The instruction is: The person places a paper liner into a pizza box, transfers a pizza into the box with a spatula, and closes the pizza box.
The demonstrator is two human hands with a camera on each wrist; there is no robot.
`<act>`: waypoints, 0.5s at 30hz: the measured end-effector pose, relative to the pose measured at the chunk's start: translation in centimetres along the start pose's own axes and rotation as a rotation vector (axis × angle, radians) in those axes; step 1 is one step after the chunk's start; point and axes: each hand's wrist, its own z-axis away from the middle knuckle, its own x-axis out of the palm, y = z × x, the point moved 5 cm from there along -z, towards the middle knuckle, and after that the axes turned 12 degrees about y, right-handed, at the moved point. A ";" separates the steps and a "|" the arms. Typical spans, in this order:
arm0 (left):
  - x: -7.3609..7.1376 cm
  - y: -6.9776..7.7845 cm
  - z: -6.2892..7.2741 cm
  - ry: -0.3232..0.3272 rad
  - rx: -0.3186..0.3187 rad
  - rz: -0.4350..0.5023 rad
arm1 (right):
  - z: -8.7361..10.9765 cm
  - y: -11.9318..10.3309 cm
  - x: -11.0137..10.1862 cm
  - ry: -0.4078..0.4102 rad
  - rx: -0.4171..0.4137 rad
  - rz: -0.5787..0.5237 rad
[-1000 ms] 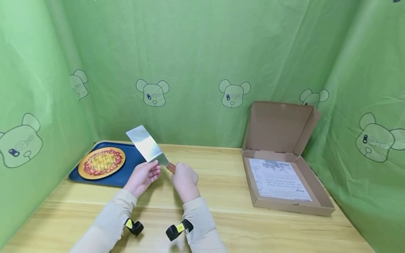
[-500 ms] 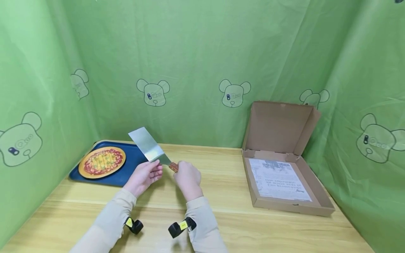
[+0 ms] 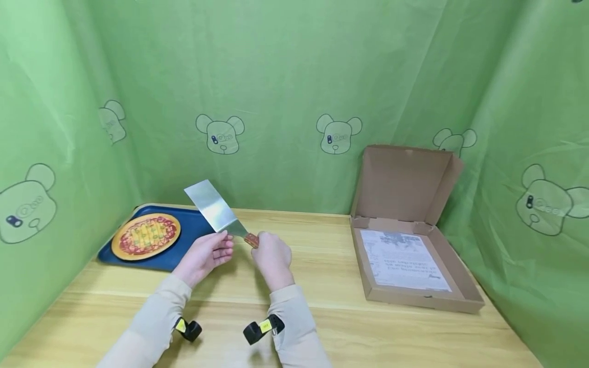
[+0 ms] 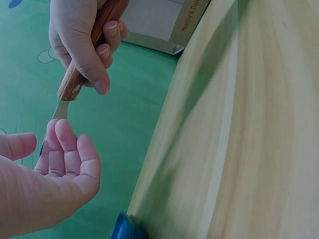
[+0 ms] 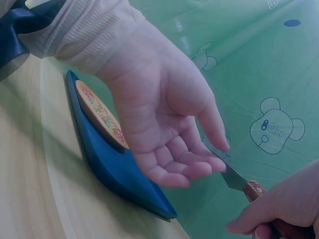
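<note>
My right hand [image 3: 272,258] grips the wooden handle [image 3: 251,240] of a metal spatula [image 3: 212,208], held above the table. The blade points up and toward the back left. My left hand [image 3: 206,258] has its thumb and fingertips at the blade's near end, close to the neck. In the left wrist view the left fingers [image 4: 72,154] lie against one side of the metal, with the thumb across from them. A pizza [image 3: 146,236] with a yellow and red top lies on a blue tray [image 3: 195,225] at the left.
At the right of the wooden table [image 3: 322,276] stands a cardboard pizza box [image 3: 405,186], lid raised, with a printed paper sheet [image 3: 405,260] inside. Green curtains [image 3: 285,76] with bear prints close off the back and sides. Each wrist wears a black camera [image 3: 252,332].
The head view has shifted slightly. Both hands and the spatula stay in nearly the same place, with a small change in the blade's tilt. The pizza, tray and box have not moved.
</note>
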 end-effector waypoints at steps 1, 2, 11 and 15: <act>-0.2 0.1 0.1 0.005 0.003 -0.001 | 0.0 0.0 0.0 -0.002 0.007 -0.002; -0.4 0.1 0.3 0.006 0.008 -0.003 | 0.0 0.1 0.1 -0.004 0.013 -0.005; -2.9 2.3 1.6 0.079 0.059 0.010 | -0.1 0.0 -0.1 0.000 0.011 -0.020; -4.0 4.0 2.0 0.118 0.067 0.050 | -0.2 0.1 -0.2 0.004 0.007 -0.027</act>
